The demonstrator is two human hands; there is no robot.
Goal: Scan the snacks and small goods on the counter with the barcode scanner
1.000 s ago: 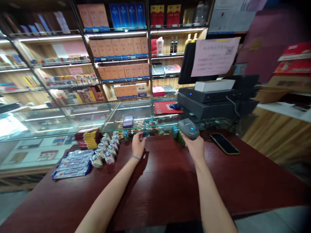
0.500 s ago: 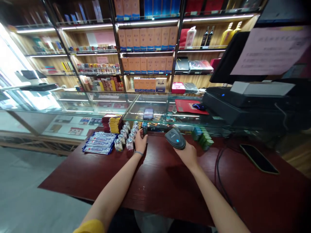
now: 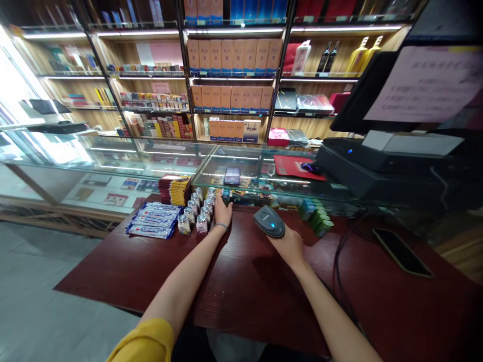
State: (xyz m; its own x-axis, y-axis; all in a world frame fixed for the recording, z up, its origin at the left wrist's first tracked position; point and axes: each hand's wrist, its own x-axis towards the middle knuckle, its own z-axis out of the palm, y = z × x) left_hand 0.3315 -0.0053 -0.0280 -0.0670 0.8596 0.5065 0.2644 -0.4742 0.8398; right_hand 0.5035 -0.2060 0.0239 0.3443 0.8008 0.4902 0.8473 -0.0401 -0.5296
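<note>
My right hand is wrapped round the handle of a dark grey barcode scanner, held above the brown tabletop with a blue light glowing on it. Stretched forward, my left hand has its fingers round a small dark teal container near the glass counter's edge. Fingers cover part of that container. Just left of this hand stand two rows of small clear jars with pale lids. Right of the scanner is a cluster of small green and blue containers.
Blue-and-white packets lie at the table's left, with red and yellow packs behind. A phone and a black cable lie at right. The glass counter and a dark monitor stand beyond the table.
My left hand has reached slightly farther forward, its fingers still round the teal container. The scanner in my right hand has shifted slightly left and down in view.
</note>
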